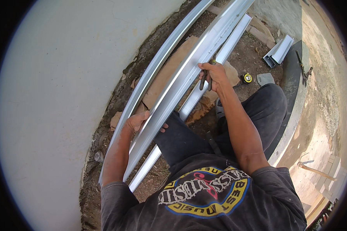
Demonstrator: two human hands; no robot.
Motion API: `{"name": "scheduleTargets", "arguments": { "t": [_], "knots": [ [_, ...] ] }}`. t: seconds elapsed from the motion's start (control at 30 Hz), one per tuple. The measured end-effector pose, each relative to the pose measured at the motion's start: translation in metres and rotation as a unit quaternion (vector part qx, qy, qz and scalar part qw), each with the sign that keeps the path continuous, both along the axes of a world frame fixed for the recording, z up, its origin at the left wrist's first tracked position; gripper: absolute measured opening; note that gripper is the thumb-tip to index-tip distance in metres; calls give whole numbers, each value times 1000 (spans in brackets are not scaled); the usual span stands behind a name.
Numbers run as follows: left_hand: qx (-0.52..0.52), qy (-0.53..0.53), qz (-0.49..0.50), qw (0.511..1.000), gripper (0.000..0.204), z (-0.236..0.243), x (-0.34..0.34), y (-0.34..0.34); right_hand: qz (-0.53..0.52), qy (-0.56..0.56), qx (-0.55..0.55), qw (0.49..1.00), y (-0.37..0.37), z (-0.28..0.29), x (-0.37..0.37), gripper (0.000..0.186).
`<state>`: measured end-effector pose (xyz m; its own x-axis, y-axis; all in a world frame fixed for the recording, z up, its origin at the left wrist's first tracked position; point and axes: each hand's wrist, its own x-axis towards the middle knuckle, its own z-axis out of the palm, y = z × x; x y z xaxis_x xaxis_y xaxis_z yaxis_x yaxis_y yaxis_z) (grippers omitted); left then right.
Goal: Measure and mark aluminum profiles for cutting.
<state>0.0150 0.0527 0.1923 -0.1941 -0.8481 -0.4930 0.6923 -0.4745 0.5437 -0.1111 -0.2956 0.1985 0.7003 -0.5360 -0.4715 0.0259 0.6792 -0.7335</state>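
Observation:
A long silvery metal channel (169,92) runs diagonally across my lap from lower left to upper right. My left hand (138,121) is wrapped round it, the thumb side on the near-wall edge and fingertips showing past the other edge. In my right hand (214,75) is a dark two-handled tool (202,83), like snips or pliers; its handles point down toward me and its head is mostly hidden. That hand is close beside the channel's right edge. Another long channel (158,57) lies to the left, and a narrower one (192,101) passes underneath on the right.
A pale wall (65,96) stands along the left. Flat stones (173,69) lie on the dirt. To the right are a yellow-black tape measure (246,78), a grey flat piece (265,79), short channel offcuts (279,52) and a dark metal tool (304,70) on a curved ledge (293,127).

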Motion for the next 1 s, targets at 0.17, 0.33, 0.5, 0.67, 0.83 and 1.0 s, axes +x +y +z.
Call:
{"name": "scheduleTargets", "arguments": {
  "t": [0.17,0.33,0.5,0.67,0.83,1.0],
  "knots": [
    [70,-158,-41,984,91,-12,-1,22,-70,42,-15,997,-35,3,8,25],
    [110,-304,20,946,71,-16,-5,-16,-159,144,-45,976,0,-4,-19,31],
    [140,-342,21,929,63,-28,8,-48,68,173,-96,978,73,-4,-59,23],
    [170,-316,22,933,65,-37,12,-70,230,232,-194,925,101,-53,-82,42],
    [166,-244,62,953,65,-23,10,-61,288,212,-360,862,110,-31,-78,58],
    [155,-260,-1,953,63,-39,16,-62,281,259,-406,830,102,-43,-89,57]
  ]
}}
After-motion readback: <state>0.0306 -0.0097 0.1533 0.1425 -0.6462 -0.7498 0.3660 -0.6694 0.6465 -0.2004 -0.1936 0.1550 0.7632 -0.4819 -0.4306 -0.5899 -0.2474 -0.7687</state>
